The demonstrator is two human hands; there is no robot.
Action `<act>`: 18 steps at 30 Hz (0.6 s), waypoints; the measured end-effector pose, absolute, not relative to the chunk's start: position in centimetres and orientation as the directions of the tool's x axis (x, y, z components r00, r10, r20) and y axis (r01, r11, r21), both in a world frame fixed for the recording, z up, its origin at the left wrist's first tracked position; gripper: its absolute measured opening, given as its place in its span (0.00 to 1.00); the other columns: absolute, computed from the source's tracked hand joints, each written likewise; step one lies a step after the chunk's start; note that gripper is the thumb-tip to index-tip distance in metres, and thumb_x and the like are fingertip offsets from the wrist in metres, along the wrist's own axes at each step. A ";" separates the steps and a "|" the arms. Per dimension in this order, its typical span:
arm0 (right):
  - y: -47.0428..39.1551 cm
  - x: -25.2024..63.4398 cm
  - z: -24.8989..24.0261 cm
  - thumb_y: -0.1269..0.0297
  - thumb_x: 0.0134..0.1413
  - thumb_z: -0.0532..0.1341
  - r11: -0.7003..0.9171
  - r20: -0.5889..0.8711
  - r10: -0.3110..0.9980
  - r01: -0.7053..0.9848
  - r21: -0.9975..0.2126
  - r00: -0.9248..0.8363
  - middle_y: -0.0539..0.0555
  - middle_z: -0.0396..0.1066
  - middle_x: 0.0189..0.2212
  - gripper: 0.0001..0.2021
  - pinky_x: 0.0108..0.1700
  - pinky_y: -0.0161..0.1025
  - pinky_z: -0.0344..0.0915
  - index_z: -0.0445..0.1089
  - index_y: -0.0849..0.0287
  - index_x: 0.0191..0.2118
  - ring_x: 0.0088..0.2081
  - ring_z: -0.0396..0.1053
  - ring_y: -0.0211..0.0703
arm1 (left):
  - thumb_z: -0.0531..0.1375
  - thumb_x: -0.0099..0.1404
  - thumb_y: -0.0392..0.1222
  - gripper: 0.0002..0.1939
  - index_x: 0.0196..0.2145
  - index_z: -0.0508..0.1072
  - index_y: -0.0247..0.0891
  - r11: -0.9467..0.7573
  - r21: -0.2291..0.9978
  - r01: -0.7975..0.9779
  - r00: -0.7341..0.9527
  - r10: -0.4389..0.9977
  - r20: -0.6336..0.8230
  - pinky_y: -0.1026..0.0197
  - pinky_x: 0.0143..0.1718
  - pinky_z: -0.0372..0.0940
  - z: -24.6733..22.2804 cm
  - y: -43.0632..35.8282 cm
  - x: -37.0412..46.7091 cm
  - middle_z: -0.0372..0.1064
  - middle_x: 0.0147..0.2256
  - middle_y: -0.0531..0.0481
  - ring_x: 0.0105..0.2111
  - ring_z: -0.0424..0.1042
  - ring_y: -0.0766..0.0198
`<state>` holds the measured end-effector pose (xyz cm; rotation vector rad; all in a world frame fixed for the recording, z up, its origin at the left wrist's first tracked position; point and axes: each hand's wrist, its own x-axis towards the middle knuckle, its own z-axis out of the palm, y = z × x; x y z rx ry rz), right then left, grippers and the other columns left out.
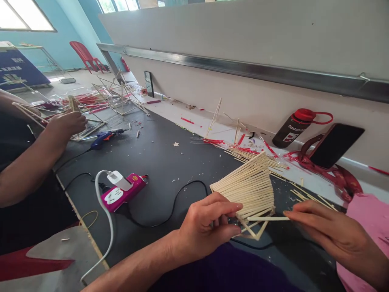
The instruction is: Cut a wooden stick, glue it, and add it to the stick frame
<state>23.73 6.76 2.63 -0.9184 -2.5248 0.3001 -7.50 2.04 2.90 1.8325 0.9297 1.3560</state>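
Note:
My left hand (212, 221) grips the lower left edge of a fan-shaped frame of thin wooden sticks (247, 186). Many sticks lie side by side across it, and its bottom corner shows bare struts. My right hand (331, 231) pinches one end of a single wooden stick (270, 218). That stick's other end lies over the open lower part of the frame; whether it touches is unclear. More loose wooden sticks (310, 196) lie just beyond my right hand.
A pink power strip (133, 187) with a white charger sits left, its black cable crossing the table. A co-worker's hand (65, 123) holds sticks near a blue glue gun (106, 138). A dark bottle (293, 127) and a propped phone (337, 146) stand along the wall.

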 end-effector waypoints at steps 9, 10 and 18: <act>6.8 23.3 2.6 0.69 0.57 0.58 0.787 0.330 0.610 0.504 -0.357 -0.720 0.52 0.72 0.38 0.17 0.37 0.29 0.69 0.70 0.48 0.51 0.37 0.74 0.37 | 0.65 0.54 0.29 0.16 0.42 0.76 0.34 -0.582 0.792 0.184 0.174 0.812 0.557 0.71 0.23 0.66 3.0 1.7 -6.8 0.70 0.30 0.46 0.23 0.69 0.71; 6.7 23.3 2.5 0.69 0.57 0.58 0.781 0.332 0.619 0.510 -0.361 -0.712 0.52 0.72 0.39 0.17 0.37 0.30 0.69 0.70 0.48 0.51 0.38 0.73 0.37 | 0.65 0.53 0.29 0.16 0.42 0.76 0.34 -0.587 0.787 0.188 0.168 0.809 0.563 0.71 0.23 0.66 3.0 1.7 -6.7 0.70 0.30 0.46 0.24 0.69 0.71; 6.4 23.3 2.2 0.70 0.59 0.57 0.770 0.308 0.628 0.515 -0.376 -0.715 0.53 0.71 0.39 0.17 0.36 0.31 0.69 0.69 0.47 0.52 0.37 0.73 0.37 | 0.66 0.53 0.30 0.13 0.39 0.77 0.34 -0.591 0.777 0.217 0.149 0.806 0.572 0.71 0.22 0.66 3.1 1.6 -6.4 0.70 0.28 0.47 0.23 0.69 0.71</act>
